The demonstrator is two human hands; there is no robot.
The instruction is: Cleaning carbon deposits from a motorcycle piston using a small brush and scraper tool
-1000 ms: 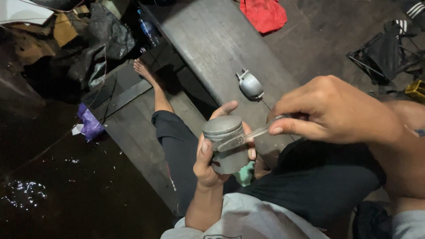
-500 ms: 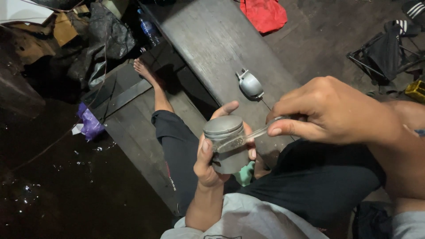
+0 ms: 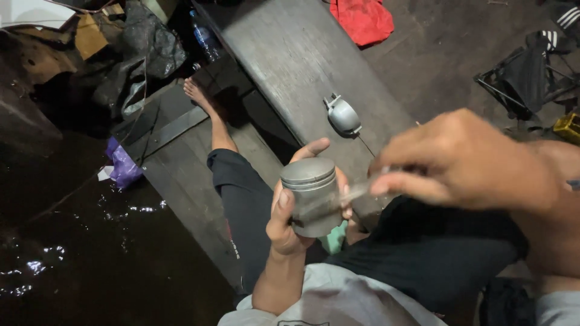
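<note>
Your left hand (image 3: 289,218) was wrapped around a dull grey metal piston (image 3: 312,196), a short cylinder with ring grooves near its flat top. The thumb lay along its near side and the fingers curled behind it, so the hand was clamped firmly on the part. You held it upright over your lap, above your dark trousers (image 3: 423,253) and just in front of the worn grey wooden bench (image 3: 290,54).

Your right hand (image 3: 471,160) was pinched shut on a thin, pale strip-like tool (image 3: 356,192), blurred in the picture, whose far end lay against the piston's side. What the tool was made of could not be told.

On the bench, beyond the piston, lay a small rounded grey metal part (image 3: 343,115) with a thin wire trailing from it. A red cloth (image 3: 362,19) sat at the far end of the bench. Your bare foot (image 3: 198,93) rested on a lower plank (image 3: 181,175), near a crumpled purple plastic bag (image 3: 124,166) at the edge of dark water (image 3: 60,259).
</note>
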